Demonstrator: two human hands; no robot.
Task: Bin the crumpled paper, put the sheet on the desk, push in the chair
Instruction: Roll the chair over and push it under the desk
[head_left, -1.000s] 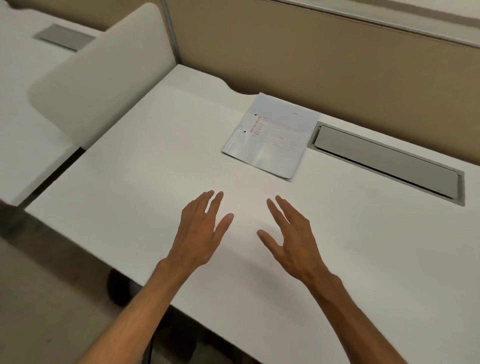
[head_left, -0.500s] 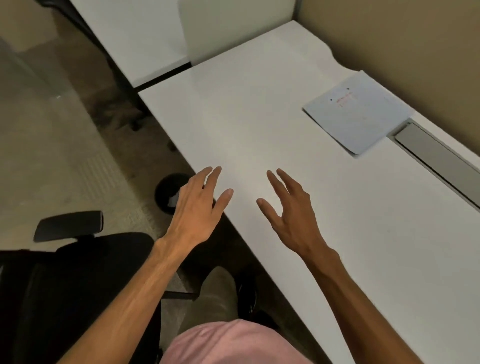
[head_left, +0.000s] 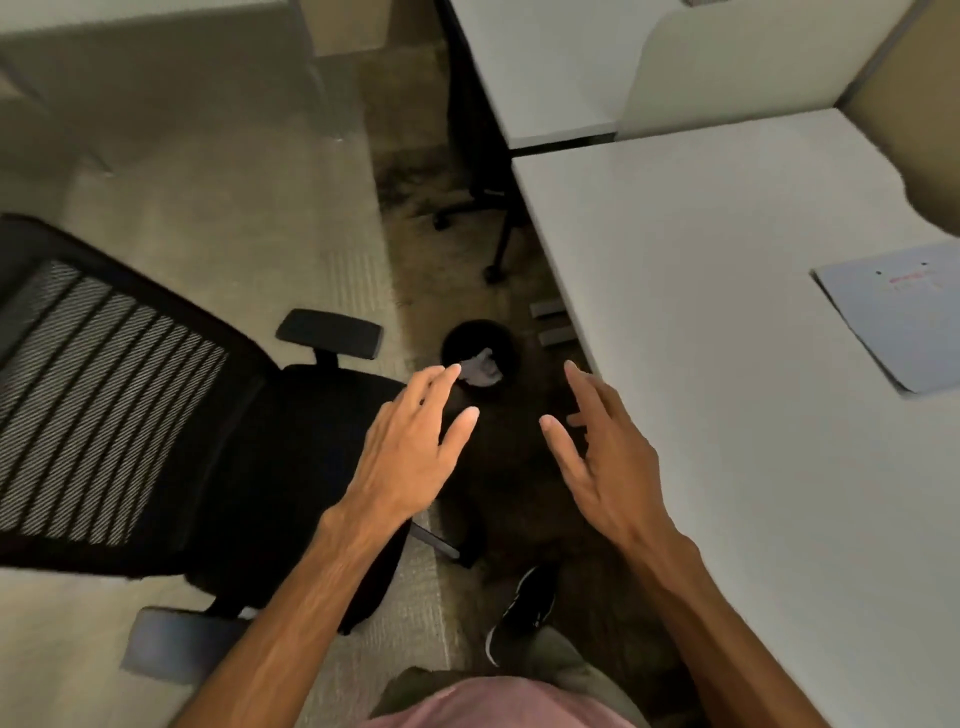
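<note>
The black mesh-backed office chair (head_left: 135, 415) stands on the floor at the left, turned away from the white desk (head_left: 727, 364) on the right. A printed sheet (head_left: 898, 317) lies flat on the desk near its right edge. Crumpled white paper (head_left: 480, 370) sits inside the small black bin (head_left: 480, 332) on the floor beside the desk edge. My left hand (head_left: 415, 447) hovers over the chair seat's front corner, fingers straight and spread, holding nothing. My right hand (head_left: 597, 447) hangs beside the desk's edge, also spread and empty.
A second white desk (head_left: 545, 67) with a cream divider panel (head_left: 753, 57) stands beyond. The wheeled base of another chair (head_left: 488, 218) shows under it. My black shoe (head_left: 524, 608) is on the carpet between chair and desk. Open floor lies at the upper left.
The view has swung left and down from the desk top to the floor, bringing chair and bin into sight. Both hands stayed spread and empty, now off the desk over the gap.
</note>
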